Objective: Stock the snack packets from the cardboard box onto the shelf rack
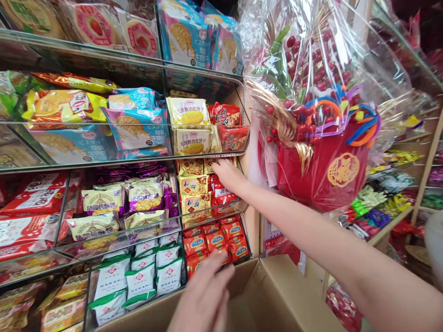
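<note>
My right hand reaches into a shelf compartment, just under the clear lip of the shelf above. Yellow packs of cookies and red packs of cookies stand right below and beside it. Its fingertips are partly hidden there, so I cannot tell whether it grips a pack. Lower down, my left hand hovers in front of small red packs, fingers stretched out and slightly blurred, with nothing seen in it. Beneath it is a cardboard box with its top open; what lies inside is hidden.
Clear lips edge each shelf. White-and-green packs and cream-and-purple packs fill nearby compartments; blue biscuit packs sit higher. A red gift basket in clear wrap stands at the right, close above my right forearm.
</note>
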### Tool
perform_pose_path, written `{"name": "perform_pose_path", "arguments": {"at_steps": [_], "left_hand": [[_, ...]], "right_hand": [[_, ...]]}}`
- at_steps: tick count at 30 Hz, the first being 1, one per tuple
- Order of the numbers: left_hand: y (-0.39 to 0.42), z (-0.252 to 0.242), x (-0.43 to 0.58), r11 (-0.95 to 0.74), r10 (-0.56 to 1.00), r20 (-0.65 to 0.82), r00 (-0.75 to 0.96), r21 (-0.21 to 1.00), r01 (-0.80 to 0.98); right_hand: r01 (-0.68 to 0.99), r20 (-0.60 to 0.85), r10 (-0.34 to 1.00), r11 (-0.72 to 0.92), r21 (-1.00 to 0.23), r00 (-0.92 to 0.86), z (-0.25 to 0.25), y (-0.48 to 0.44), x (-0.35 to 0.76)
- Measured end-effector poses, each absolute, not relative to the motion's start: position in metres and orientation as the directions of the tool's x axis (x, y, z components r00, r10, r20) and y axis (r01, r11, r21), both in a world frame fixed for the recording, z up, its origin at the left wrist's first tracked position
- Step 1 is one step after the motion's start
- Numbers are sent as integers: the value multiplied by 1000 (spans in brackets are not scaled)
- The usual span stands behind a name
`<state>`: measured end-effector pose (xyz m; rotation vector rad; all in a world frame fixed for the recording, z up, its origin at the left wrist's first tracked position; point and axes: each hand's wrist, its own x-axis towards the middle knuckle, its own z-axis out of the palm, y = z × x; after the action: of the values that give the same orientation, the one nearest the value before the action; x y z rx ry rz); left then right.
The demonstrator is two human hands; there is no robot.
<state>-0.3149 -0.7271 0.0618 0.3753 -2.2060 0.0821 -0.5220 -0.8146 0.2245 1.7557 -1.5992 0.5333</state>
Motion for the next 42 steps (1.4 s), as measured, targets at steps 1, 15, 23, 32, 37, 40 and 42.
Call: {"name": "perform_pose_path", "arguments": {"at_steps": [1,15,23,32,37,40,42], "left_hand": [[-737,84,-314,938,-150,789,-596,-78,-338],[-826,227,-354,386,-368,603,-708,-593,-706],[-820,240,-364,361,-419,574,-703,-606,-709],[-825,235,-370,307,-464,632,-621,-543,-782],[-824,245,-383,310,-508,608,-610,-532,-788],[-831,251,-387,320,-552,579,-599,-516,-794],[-835,255,-387,329,-578,557,-596,-509,-795]], "right_hand": [[-978,697,-699,-10,210,157,227,-818,-524],[-982,584,-795,-73,176,164,237,-809,-527],[-973,556,-808,-86,215,195,233,-794,-521],[-975,536,-831,-32,218,148,232,-792,-520],[-969,562,-801,-91,230,208,228,-799,-524],[-967,532,-815,-127,223,230,232,-804,-526],[-970,514,-830,-125,206,216,235,-803,-525]]}}
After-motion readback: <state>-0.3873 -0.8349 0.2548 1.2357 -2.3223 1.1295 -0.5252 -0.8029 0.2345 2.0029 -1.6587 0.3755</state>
